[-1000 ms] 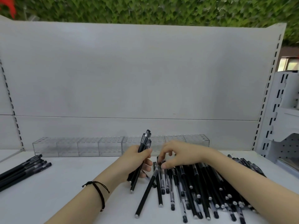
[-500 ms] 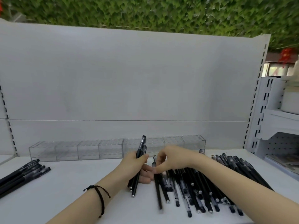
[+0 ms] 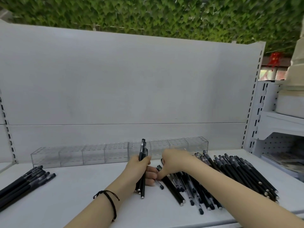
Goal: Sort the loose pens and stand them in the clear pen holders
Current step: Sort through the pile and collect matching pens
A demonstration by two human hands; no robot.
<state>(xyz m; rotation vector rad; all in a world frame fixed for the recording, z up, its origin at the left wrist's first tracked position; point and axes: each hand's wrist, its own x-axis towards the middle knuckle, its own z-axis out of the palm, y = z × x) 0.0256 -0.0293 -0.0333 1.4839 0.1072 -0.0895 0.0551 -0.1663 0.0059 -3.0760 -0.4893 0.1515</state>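
Gripping a bundle (image 3: 142,157) of black pens nearly upright, the left hand (image 3: 139,169) has its fingers curled round the barrels. The lower tips touch the shelf (image 3: 74,203) and the caps rise in front of the holders (image 3: 82,155). The right hand (image 3: 172,163) lies just beside it, palm down over the near end of the pile (image 3: 194,188) of loose pens, thumb tip on one pen next to the left fingers — whether it pinches that pen I cannot tell. A fan (image 3: 243,175) of pens lies further right; a smaller set (image 3: 24,183) lies well apart at the left. The clear holders stand in a row along the back panel (image 3: 131,79). A black cord (image 3: 110,199) circles the left wrist.
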